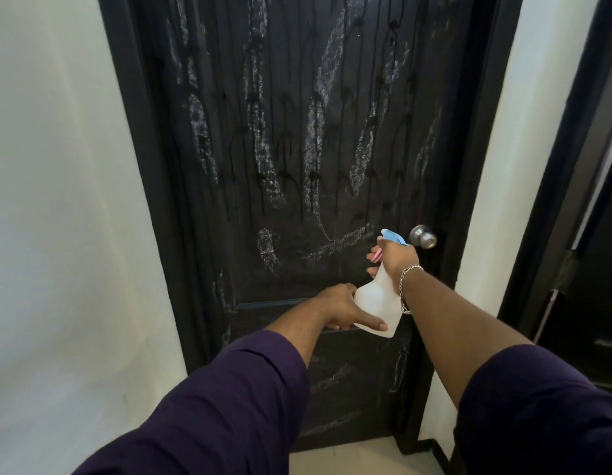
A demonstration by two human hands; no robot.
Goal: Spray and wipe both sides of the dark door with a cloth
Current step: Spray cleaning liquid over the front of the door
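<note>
The dark door (297, 149) fills the middle of the view, shut in its black frame. White chalky streaks and wet drip runs cover its upper panels. A translucent white spray bottle (378, 299) with a blue head and pink trigger points at the door near knob height. My right hand (397, 257) grips its neck, fingers on the trigger. My left hand (345, 308) cups the bottle's base, thumb across the front. No cloth is visible.
A round metal knob (423, 236) sits on the door's right edge, just right of the bottle head. White walls (64, 200) flank the frame. Another dark door or frame (579, 214) stands at the far right. Pale floor (359, 457) shows below.
</note>
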